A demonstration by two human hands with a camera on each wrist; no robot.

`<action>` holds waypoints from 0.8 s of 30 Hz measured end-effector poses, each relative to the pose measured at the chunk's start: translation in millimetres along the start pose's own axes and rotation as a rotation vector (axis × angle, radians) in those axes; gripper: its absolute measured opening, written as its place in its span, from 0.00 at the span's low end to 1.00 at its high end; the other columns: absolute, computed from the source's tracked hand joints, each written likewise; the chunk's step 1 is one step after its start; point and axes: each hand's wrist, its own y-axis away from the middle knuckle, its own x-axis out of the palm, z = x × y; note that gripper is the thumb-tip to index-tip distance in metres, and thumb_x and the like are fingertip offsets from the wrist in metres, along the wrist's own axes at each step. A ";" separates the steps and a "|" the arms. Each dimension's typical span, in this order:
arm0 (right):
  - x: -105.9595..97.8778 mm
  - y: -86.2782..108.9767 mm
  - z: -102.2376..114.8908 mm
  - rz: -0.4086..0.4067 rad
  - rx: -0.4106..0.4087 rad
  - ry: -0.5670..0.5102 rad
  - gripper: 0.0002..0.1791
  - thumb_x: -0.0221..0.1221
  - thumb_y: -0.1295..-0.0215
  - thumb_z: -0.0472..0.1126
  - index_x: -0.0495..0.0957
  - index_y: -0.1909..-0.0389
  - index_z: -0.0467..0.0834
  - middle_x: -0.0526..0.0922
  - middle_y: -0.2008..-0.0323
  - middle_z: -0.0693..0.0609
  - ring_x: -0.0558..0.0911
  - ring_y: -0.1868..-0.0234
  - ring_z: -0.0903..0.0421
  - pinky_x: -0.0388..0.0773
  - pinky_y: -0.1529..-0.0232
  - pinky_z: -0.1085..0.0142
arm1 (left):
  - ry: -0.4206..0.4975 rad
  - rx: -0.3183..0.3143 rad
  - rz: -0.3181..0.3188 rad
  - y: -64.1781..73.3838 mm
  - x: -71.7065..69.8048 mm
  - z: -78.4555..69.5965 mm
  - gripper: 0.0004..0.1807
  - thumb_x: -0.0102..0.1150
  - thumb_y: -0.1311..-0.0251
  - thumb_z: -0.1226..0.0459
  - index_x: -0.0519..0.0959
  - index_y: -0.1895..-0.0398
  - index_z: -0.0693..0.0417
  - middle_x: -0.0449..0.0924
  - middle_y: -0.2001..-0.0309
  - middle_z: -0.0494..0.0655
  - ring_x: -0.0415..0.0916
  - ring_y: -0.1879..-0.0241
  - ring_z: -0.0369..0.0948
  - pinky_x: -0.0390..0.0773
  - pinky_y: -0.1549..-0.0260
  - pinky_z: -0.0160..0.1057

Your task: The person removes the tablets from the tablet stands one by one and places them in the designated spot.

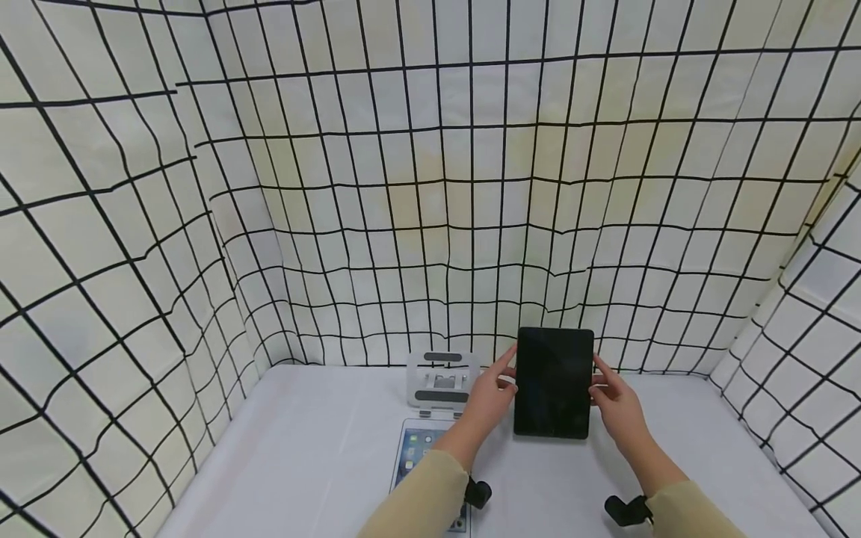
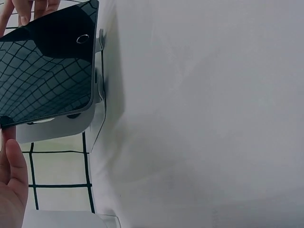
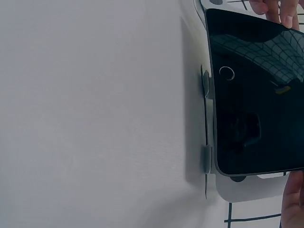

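Observation:
A black tablet (image 1: 554,382) with a dark screen stands upright, leaning back. Its round home button shows near the lower edge in both wrist views. Behind it is a white stand (image 2: 61,127), whose two hooked lips (image 3: 207,159) sit along the tablet's lower edge. My left hand (image 1: 489,396) holds the tablet's left side and my right hand (image 1: 619,407) holds its right side. The left wrist view shows the left hand's thumb and a finger (image 2: 16,159) at the edge. Most of the stand is hidden behind the tablet.
Left of the tablet stands another white stand (image 1: 442,381) with grey pads. A white tablet (image 1: 412,448) with a lit screen of icons lies in front of it, partly hidden by my left forearm. White walls with black grid lines (image 1: 471,187) enclose the white table (image 1: 303,448).

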 end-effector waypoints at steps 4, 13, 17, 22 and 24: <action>1.4 2.5 -0.5 0.004 0.011 -0.028 0.35 0.49 0.26 0.30 0.54 0.22 0.54 0.73 0.46 0.39 0.79 0.51 0.52 0.78 0.56 0.74 | -0.005 -0.011 -0.005 4.2 -1.5 -1.0 0.42 0.57 0.35 0.73 0.60 0.26 0.21 0.78 0.52 0.40 0.78 0.57 0.36 0.80 0.61 0.36; 1.6 12.5 1.3 0.046 0.039 -0.066 0.35 0.48 0.26 0.30 0.53 0.22 0.53 0.74 0.46 0.38 0.79 0.51 0.52 0.79 0.54 0.71 | 0.000 -0.052 0.005 16.4 -4.0 -3.2 0.42 0.57 0.35 0.73 0.60 0.26 0.23 0.77 0.51 0.40 0.77 0.59 0.34 0.79 0.62 0.37; 0.9 16.3 2.0 0.051 0.056 -0.056 0.35 0.48 0.25 0.30 0.52 0.22 0.54 0.74 0.45 0.38 0.79 0.50 0.50 0.79 0.54 0.71 | 0.014 -0.075 0.018 19.8 -3.3 -3.9 0.42 0.58 0.35 0.73 0.60 0.26 0.21 0.77 0.52 0.39 0.77 0.60 0.34 0.79 0.64 0.37; -0.2 20.2 2.3 0.064 0.068 -0.055 0.36 0.48 0.25 0.30 0.52 0.21 0.56 0.74 0.45 0.38 0.79 0.50 0.51 0.79 0.54 0.70 | 0.023 -0.105 0.037 22.5 -3.2 -5.1 0.42 0.57 0.35 0.72 0.60 0.25 0.23 0.76 0.53 0.39 0.76 0.60 0.34 0.78 0.67 0.37; -0.7 21.6 2.1 0.072 0.069 -0.064 0.36 0.48 0.26 0.30 0.52 0.21 0.56 0.73 0.45 0.37 0.79 0.51 0.51 0.80 0.54 0.70 | 0.025 -0.103 0.042 24.0 -4.0 -5.0 0.42 0.57 0.35 0.73 0.60 0.25 0.26 0.76 0.53 0.39 0.77 0.60 0.35 0.77 0.68 0.37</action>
